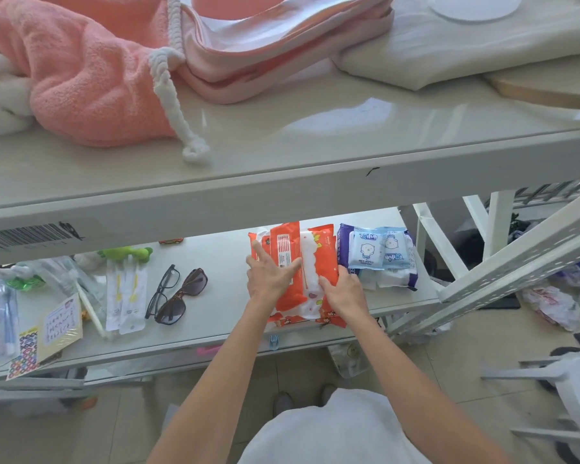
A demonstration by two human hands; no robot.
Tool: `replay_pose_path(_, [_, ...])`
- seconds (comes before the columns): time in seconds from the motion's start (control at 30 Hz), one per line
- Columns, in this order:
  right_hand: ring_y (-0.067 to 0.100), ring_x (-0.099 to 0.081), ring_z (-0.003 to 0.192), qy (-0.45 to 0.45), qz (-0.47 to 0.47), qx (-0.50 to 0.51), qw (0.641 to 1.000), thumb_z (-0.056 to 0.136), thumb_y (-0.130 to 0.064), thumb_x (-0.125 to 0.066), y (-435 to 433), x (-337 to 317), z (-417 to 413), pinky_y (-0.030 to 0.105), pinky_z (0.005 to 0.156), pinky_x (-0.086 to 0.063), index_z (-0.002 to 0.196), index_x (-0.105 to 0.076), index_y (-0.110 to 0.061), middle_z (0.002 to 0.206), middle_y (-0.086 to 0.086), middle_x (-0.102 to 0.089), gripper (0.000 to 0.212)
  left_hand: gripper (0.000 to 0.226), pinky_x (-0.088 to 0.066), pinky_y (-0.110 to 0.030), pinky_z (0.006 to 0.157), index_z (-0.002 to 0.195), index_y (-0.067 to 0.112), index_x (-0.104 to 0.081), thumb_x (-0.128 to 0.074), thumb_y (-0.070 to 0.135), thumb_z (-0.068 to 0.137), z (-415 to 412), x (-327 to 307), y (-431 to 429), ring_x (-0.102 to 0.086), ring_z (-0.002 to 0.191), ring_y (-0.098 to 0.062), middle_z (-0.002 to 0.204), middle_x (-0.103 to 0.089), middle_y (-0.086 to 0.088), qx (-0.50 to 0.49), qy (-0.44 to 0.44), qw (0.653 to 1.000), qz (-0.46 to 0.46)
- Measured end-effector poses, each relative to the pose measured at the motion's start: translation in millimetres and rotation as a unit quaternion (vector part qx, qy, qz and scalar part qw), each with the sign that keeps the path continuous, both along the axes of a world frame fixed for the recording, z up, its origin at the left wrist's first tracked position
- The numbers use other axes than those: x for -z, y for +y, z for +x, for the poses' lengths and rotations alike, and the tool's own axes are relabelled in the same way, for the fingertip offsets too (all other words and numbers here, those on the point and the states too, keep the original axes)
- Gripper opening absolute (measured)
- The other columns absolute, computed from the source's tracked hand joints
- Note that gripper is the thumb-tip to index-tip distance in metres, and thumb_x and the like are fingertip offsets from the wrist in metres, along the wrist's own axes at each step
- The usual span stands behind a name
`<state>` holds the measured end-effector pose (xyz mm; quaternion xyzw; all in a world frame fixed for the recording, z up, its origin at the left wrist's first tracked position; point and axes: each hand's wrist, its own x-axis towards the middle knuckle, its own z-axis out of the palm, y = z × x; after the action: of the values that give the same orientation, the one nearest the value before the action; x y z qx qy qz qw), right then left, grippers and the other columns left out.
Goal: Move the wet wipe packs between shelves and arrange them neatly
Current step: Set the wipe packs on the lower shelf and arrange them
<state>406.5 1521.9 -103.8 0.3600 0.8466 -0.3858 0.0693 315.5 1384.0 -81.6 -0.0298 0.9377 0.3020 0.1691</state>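
Note:
A stack of orange and white wet wipe packs lies on the lower white shelf, under the top shelf's edge. My left hand rests flat on the stack's left side, fingers spread. My right hand grips the stack's right front corner. Just to the right lie a purple wipe pack and two small light-blue wipe packs on top of it.
The upper shelf holds a pink towel, a pink pouch and white cloth. On the lower shelf's left are two pairs of glasses, packaged toothbrushes, cards and stickers. A white diagonal brace stands at the right, with bags on the floor.

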Motion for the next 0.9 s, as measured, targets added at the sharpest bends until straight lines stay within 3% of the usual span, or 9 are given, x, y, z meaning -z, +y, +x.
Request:
replay_pose_path(0.1, [0.025, -0.066, 0.103, -0.002, 0.021, -0.01, 1.0, 0.098, -0.06, -0.05, 8.5, -7.9, 0.1, 0.045, 0.091, -0.058, 0.119, -0.066, -0.02, 0.113, 0.007, -0.068, 0.048, 0.126, -0.049, -0.06, 0.107, 0.162, 0.02, -0.005, -0.073, 0.077, 0.074, -4.2, 0.9, -0.2, -0.049, 0.139, -0.045, 0.156, -0.034, -0.025, -0.01, -0.028, 0.999, 0.02])
replay_pose_path(0.17, [0.025, -0.068, 0.097, 0.034, 0.053, 0.044, 0.997, 0.098, -0.053, -0.056, 27.3, -16.5, 2.2, 0.041, 0.085, -0.059, 0.111, -0.068, -0.015, 0.108, 0.008, -0.071, 0.042, 0.118, -0.043, -0.06, 0.111, 0.16, 0.013, -0.018, -0.076, 0.071, 0.076, -1.9, -4.6, 0.7, -0.042, 0.144, -0.042, 0.157, -0.034, -0.024, -0.012, 0.036, 0.999, -0.018])
replay_pose_path(0.23, [0.03, -0.064, 0.104, 0.081, 0.098, 0.153, 0.98, 0.096, -0.04, -0.065, 54.6, -25.4, 7.6, 0.036, 0.084, -0.055, 0.112, -0.065, -0.008, 0.113, 0.014, -0.066, 0.035, 0.092, -0.044, -0.055, 0.109, 0.149, 0.007, -0.04, -0.08, 0.055, 0.081, 6.2, -13.2, 10.3, -0.045, 0.137, -0.037, 0.149, -0.044, -0.022, 0.014, 0.169, 0.985, -0.012])
replay_pose_path(0.3, [0.038, -0.057, 0.114, 0.087, 0.121, 0.249, 0.957, 0.09, -0.036, -0.074, 83.6, -27.7, 14.9, 0.042, 0.087, -0.052, 0.116, -0.059, -0.002, 0.121, 0.022, -0.059, 0.045, 0.059, -0.052, -0.044, 0.101, 0.133, 0.004, -0.057, -0.08, 0.034, 0.088, 16.1, -22.0, 35.7, -0.057, 0.12, -0.031, 0.133, -0.057, -0.018, 0.076, 0.219, 0.971, 0.061])
replay_pose_path(0.43, [0.044, -0.054, 0.125, 0.005, 0.052, 0.277, 0.959, 0.084, -0.052, -0.078, 122.4, -16.5, 14.7, 0.051, 0.098, -0.049, 0.126, -0.052, 0.003, 0.134, 0.027, -0.055, 0.074, 0.031, -0.054, -0.043, 0.092, 0.118, 0.0, -0.065, -0.071, 0.023, 0.096, 23.5, -25.2, 110.6, -0.065, 0.103, -0.033, 0.112, -0.069, -0.018, 0.2, 0.127, 0.967, 0.097])
replay_pose_path(0.53, [0.041, -0.057, 0.129, -0.005, -0.019, 0.237, 0.971, 0.084, -0.057, -0.076, 140.6, -5.0, 9.6, 0.049, 0.102, -0.049, 0.133, -0.051, 0.001, 0.137, 0.023, -0.06, 0.08, 0.05, -0.046, -0.043, 0.096, 0.123, -0.005, -0.06, -0.065, 0.038, 0.099, 22.8, -12.7, 157.5, -0.06, 0.118, -0.039, 0.124, -0.064, -0.022, 0.221, 0.046, 0.974, 0.03])
replay_pose_path(0.63, [0.038, -0.066, 0.114, -0.029, -0.05, 0.205, 0.977, 0.065, -0.074, -0.077, 162.8, 19.8, 7.9, 0.05, 0.094, -0.057, 0.125, -0.061, -0.004, 0.124, 0.018, -0.07, 0.094, 0.082, -0.044, -0.043, 0.104, 0.136, -0.005, -0.053, -0.064, 0.063, 0.092, 16.1, 2.0, 182.3, -0.051, 0.129, -0.039, 0.139, -0.054, -0.021, 0.203, 0.003, 0.977, -0.067])
replay_pose_path(0.73, [0.038, -0.067, 0.11, -0.047, -0.034, 0.162, 0.985, 0.075, -0.064, -0.078, 167.8, 7.9, 10.0, 0.039, 0.085, -0.055, 0.121, -0.066, -0.003, 0.118, 0.017, -0.071, 0.077, 0.095, -0.045, -0.043, 0.106, 0.141, -0.006, -0.043, -0.074, 0.063, 0.084, 7.4, 9.2, 190.8, -0.051, 0.131, -0.039, 0.138, -0.052, -0.022, 0.174, -0.019, 0.981, -0.082])
replay_pose_path(0.9, [0.037, -0.057, 0.117, 0.036, 0.079, 0.147, 0.985, 0.097, -0.031, -0.071, 160.2, -8.3, 19.6, 0.039, 0.094, -0.047, 0.121, -0.06, 0.003, 0.124, 0.023, -0.061, 0.043, 0.041, -0.057, -0.038, 0.085, 0.114, 0.005, -0.059, -0.075, 0.035, 0.091, -13.8, 4.1, 191.2, -0.061, 0.097, -0.023, 0.125, -0.064, -0.014, 0.152, -0.055, 0.987, -0.012])
